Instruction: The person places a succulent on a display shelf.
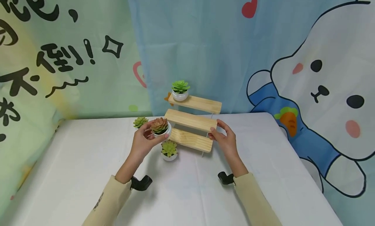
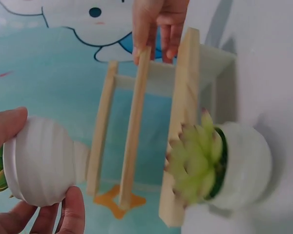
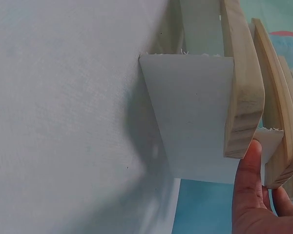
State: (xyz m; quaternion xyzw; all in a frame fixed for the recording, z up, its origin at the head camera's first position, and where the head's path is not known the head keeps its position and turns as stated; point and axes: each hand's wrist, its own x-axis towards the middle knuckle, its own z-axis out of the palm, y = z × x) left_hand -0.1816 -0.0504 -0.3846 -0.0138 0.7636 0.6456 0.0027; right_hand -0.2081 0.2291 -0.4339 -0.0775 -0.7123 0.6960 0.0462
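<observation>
My left hand [image 1: 145,138] holds a small potted succulent [image 1: 159,125] with reddish-brown leaves. In the left wrist view its ribbed white pot [image 2: 41,163] sits between thumb and fingers, off the table. A three-tier wooden shelf stand [image 1: 191,121] with white side panels [image 3: 193,107] stands on the table. My right hand [image 1: 225,139] grips the right end of its middle board [image 3: 283,122]. A bright green succulent [image 1: 180,90] in a white pot rests on the top board's left end. Another green succulent [image 1: 169,150] stands in front of the stand's left side.
One more green succulent [image 1: 140,121] is on the table left of the stand, partly hidden by my left hand. A white cloth covers the table [image 1: 187,200]. Behind it hangs a printed curtain [image 1: 199,50] with a cartoon rabbit.
</observation>
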